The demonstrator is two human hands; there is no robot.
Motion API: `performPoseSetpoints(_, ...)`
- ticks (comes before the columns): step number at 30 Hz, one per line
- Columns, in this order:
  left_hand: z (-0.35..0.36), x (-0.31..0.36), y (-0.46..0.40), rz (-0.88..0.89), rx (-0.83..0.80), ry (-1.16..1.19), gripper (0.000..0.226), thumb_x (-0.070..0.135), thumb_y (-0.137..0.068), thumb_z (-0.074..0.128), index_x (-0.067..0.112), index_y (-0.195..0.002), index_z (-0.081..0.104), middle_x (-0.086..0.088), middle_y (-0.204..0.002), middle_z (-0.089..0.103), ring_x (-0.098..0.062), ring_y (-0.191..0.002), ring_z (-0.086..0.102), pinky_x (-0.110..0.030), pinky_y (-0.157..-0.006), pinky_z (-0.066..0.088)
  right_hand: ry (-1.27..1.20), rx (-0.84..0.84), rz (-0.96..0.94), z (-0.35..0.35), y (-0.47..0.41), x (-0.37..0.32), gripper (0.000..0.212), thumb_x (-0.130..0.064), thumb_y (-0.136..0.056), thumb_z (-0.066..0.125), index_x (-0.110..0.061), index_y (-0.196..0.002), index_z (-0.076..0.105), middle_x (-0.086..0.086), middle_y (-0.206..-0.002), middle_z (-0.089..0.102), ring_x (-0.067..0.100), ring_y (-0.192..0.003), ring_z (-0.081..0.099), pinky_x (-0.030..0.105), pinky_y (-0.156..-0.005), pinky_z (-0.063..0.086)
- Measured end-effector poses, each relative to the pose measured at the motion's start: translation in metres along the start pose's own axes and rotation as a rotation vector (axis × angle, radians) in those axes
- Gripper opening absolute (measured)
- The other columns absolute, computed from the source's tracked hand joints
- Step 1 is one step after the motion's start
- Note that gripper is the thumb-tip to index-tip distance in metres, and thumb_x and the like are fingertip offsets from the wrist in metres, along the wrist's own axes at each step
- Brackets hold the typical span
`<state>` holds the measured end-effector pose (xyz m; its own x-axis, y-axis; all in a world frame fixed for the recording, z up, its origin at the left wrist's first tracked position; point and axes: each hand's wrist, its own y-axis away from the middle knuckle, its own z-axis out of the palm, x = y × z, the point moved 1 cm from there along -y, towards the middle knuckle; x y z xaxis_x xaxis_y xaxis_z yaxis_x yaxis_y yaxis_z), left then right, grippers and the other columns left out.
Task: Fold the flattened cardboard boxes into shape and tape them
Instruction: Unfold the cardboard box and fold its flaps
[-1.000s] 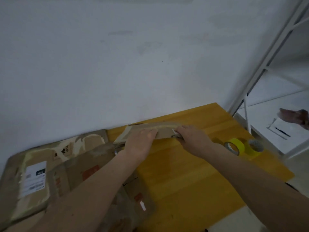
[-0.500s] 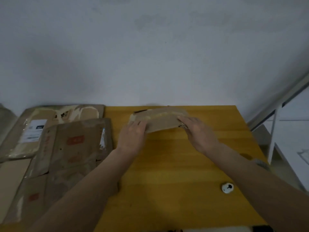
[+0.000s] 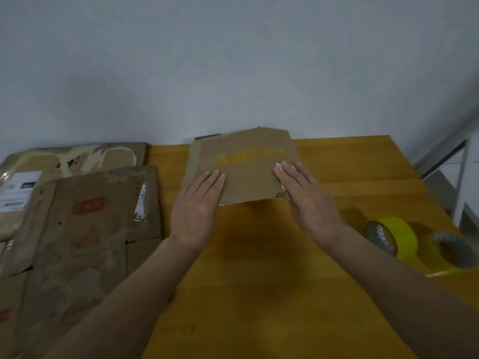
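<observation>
Cardboard box, still flattened, lies at the far edge of the yellow bench under my palms: my left hand presses its near left corner with straight fingers, my right hand likewise on its right edge. More flattened boxes lie left; two yellow tape rolls sit right.

A flattened cardboard box lies on the yellow counter near the wall, with the left hand and right hand pressing flat on it; more flattened boxes lie left, two yellow tape rolls right
</observation>
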<state>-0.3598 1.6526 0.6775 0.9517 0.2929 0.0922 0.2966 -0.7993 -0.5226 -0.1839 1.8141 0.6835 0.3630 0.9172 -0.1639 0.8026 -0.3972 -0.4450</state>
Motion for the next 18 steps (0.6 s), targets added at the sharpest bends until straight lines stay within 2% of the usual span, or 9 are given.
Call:
performPoseSetpoints(2, 0.01, -0.004, 0.01, 0.052, 0.056, -0.007, 0.043, -0.001, -0.084, 0.048, 0.002, -0.124, 0.063, -0.016, -0.124, 0.065, -0.032, -0.114, 0.063, -0.047, -0.088, 0.054, 0.005, 0.06, -0.024, 0.012, 0.008, 0.002, 0.064, 0.009, -0.076, 0.069, -0.005, -0.135, 0.051, 0.014, -0.136, 0.054, 0.041, -0.126, 0.049, 0.051, -0.082, 0.056)
performPoseSetpoints(4, 0.018, -0.006, 0.02, 0.091, 0.109, -0.033, 0.042, -0.003, -0.082, 0.053, 0.002, -0.122, 0.065, -0.015, -0.121, 0.066, -0.031, -0.111, 0.065, -0.044, -0.088, 0.053, 0.031, 0.109, -0.062, 0.02, 0.017, 0.005, 0.058, 0.004, -0.076, 0.068, -0.005, -0.132, 0.055, 0.014, -0.132, 0.057, 0.038, -0.122, 0.053, 0.051, -0.075, 0.058)
performPoseSetpoints(9, 0.04, -0.002, 0.044, 0.143, 0.25, -0.1, 0.04, -0.003, -0.081, 0.064, 0.005, -0.119, 0.067, -0.011, -0.119, 0.068, -0.027, -0.108, 0.067, -0.04, -0.084, 0.055, 0.112, 0.229, -0.103, 0.044, 0.038, 0.012, 0.056, 0.002, -0.073, 0.073, -0.007, -0.127, 0.06, 0.011, -0.126, 0.062, 0.034, -0.114, 0.06, 0.046, -0.073, 0.059)
performPoseSetpoints(12, 0.044, -0.002, 0.04, 0.097, 0.231, -0.103, 0.054, -0.007, -0.064, 0.082, 0.007, -0.115, 0.07, -0.009, -0.115, 0.07, -0.025, -0.104, 0.069, -0.038, -0.078, 0.057, 0.089, 0.215, -0.051, 0.052, 0.035, 0.017, 0.056, 0.004, -0.073, 0.072, -0.007, -0.126, 0.06, 0.011, -0.126, 0.063, 0.037, -0.112, 0.06, 0.046, -0.078, 0.056)
performPoseSetpoints(14, 0.045, -0.002, 0.046, 0.091, 0.214, -0.103, 0.055, -0.008, -0.06, 0.084, 0.008, -0.112, 0.072, -0.009, -0.111, 0.072, -0.025, -0.099, 0.071, -0.037, -0.075, 0.058, 0.053, 0.18, -0.016, 0.056, 0.043, 0.01, 0.053, 0.005, -0.076, 0.068, -0.008, -0.127, 0.059, 0.011, -0.127, 0.062, 0.038, -0.114, 0.059, 0.048, -0.08, 0.056)
performPoseSetpoints(16, 0.03, 0.001, 0.062, 0.078, 0.189, -0.054, 0.049, -0.004, -0.064, 0.084, 0.007, -0.11, 0.072, -0.01, -0.107, 0.073, -0.027, -0.094, 0.072, -0.038, -0.074, 0.058, 0.033, 0.185, 0.008, 0.049, 0.058, -0.008, 0.048, 0.004, -0.08, 0.064, -0.009, -0.126, 0.06, 0.012, -0.125, 0.063, 0.038, -0.111, 0.06, 0.046, -0.079, 0.055)
performPoseSetpoints(18, 0.002, 0.003, 0.075, -0.023, 0.157, 0.011, 0.041, 0.009, -0.073, 0.081, 0.008, -0.112, 0.07, -0.01, -0.103, 0.073, -0.031, -0.09, 0.07, -0.039, -0.075, 0.056, 0.038, 0.222, 0.025, 0.03, 0.066, -0.026, 0.046, 0.004, -0.08, 0.068, -0.011, -0.122, 0.063, 0.012, -0.115, 0.067, 0.037, -0.099, 0.065, 0.04, -0.069, 0.054)
